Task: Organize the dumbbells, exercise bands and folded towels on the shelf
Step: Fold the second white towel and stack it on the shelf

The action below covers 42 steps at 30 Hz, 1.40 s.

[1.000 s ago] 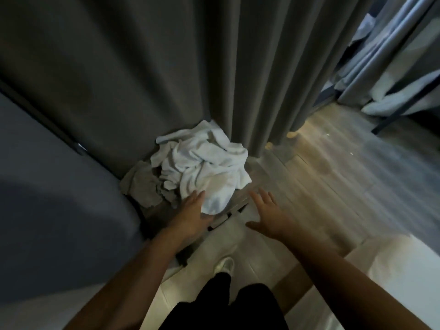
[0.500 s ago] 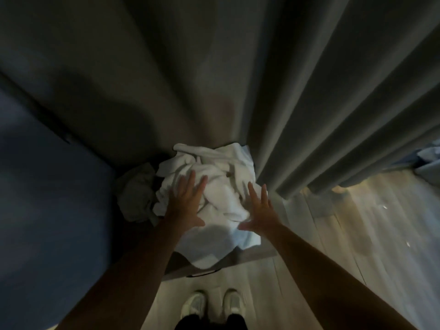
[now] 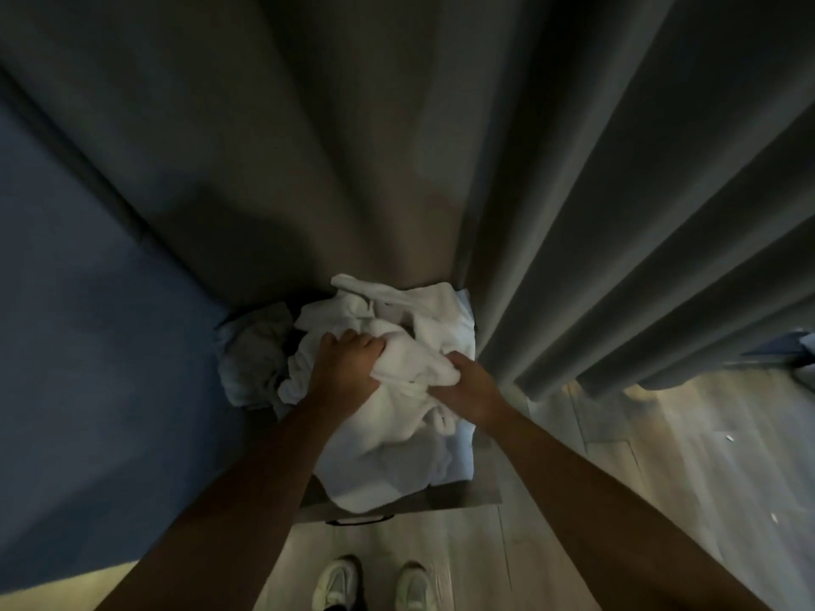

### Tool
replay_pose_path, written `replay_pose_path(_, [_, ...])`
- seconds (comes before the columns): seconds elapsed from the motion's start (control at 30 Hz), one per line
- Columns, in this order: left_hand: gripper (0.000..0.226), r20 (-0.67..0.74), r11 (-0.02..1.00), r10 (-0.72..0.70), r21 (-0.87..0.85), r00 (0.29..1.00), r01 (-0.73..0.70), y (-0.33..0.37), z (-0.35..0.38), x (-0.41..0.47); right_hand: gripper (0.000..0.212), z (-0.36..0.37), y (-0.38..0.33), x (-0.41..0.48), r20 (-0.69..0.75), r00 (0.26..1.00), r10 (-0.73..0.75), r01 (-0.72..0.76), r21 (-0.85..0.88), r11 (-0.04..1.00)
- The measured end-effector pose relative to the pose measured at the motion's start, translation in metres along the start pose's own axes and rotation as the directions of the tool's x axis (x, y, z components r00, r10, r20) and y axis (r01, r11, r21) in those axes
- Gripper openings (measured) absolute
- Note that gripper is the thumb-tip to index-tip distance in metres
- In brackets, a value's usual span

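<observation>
Item: two bare forearms, extended forward and downward from the lower edge of the head view, converging toward the centre. Left hand (image 3: 348, 368): one, knuckles up, fingers curled down into the cloth, its grip closed on a bunched fold of the crumpled white terry towel heap (image 3: 397, 452). Right hand (image 3: 467, 381): one, angled inward toward the left hand, thumb and fingers pinched together, its grip closed on a neighbouring fold of the same heap. The two hands sit near each other with a ridge of white cloth gathered between them. Towel heap: one mass, unfolded; how many separate towels it contains cannot be told. It lies on a low grey-brown wooden surface (image 3: 441, 500), its near edge draped over the front lip, just beside the foot of the curtain. Rumpled pale grey cloth (image 3: 256, 355): one, on the left side of the heap and touching it, in shadow. Heavy grey pleated curtain (image 3: 573, 213): one, hanging behind and to the right of the heap. Dark blue flat panel (image 3: 88, 346): one, filling the left side. Light wood-plank floor (image 3: 661, 456): visible at right and below. Pale lace-up shoes (image 3: 337, 584): two, side by side at the bottom edge, toes toward the surface.
</observation>
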<state>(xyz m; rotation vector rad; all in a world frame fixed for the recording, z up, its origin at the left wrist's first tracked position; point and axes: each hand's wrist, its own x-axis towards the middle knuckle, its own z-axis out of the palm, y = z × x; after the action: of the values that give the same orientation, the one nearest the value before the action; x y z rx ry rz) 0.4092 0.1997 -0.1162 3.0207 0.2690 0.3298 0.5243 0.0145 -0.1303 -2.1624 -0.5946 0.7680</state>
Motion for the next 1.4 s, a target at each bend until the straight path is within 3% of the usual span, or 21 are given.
replay_pose_path(0.1, [0.063, 0.025, 0.999, -0.051, 0.022, 0.998, 0.05, -0.003, -0.055, 0.007, 0.039, -0.032, -0.051, -0.011, -0.015, 0.996, -0.087, 0.087, 0.026, 0.996])
replay_pose_path(0.17, [0.059, 0.025, 0.991, -0.128, -0.04, 0.991, 0.129, -0.008, -0.097, 0.016, 0.04, -0.055, -0.092, -0.018, -0.03, 0.988, -0.153, 0.155, 0.047, 0.987])
replay_pose_path(0.3, [0.028, -0.2, 0.97, -0.153, -0.218, 0.968, 0.108, -0.007, -0.182, 0.029, 0.033, -0.103, -0.181, -0.039, -0.107, 0.95, -0.294, 0.305, 0.103, 0.947])
replay_pose_path(0.5, [0.022, -0.326, 0.92, -0.278, -0.36, 0.904, 0.153, 0.004, -0.306, 0.049, 0.028, -0.169, -0.301, -0.097, -0.239, 0.855, -0.46, 0.508, 0.21, 0.835])
replay_pose_path(0.73, [0.02, -0.582, 0.925, -0.248, -0.379, 0.775, 0.011, 0.033, -0.428, 0.049, 0.033, -0.224, -0.39, -0.165, -0.339, 0.676, -0.654, 0.734, 0.233, 0.638])
replay_pose_path(0.9, [0.014, -0.743, 0.942, -0.185, -0.32, 0.643, -0.099, 0.06, -0.51, 0.032, 0.037, -0.252, -0.44, -0.217, -0.464, 0.507, -0.726, 0.861, 0.232, 0.453])
replay_pose_path(1.07, [0.01, -0.869, 0.955, -0.131, -0.241, 0.478, -0.175, 0.087, -0.576, 0.004, 0.035, -0.269, -0.478, -0.263, -0.488, 0.38, -0.786, 0.922, 0.265, 0.281])
replay_pose_path(1.23, [0.01, -0.91, 0.95, -0.174, -0.255, 0.375, -0.178, 0.099, -0.613, -0.025, 0.033, -0.265, -0.502, -0.294, -0.475, 0.323, -0.818, 0.931, 0.313, 0.185])
replay_pose_path(1.4, [0.015, -0.914, 0.94, -0.219, -0.291, 0.342, -0.176, 0.101, -0.624, -0.064, 0.027, -0.241, -0.514, -0.316, -0.411, 0.336, -0.848, 0.893, 0.425, 0.148])
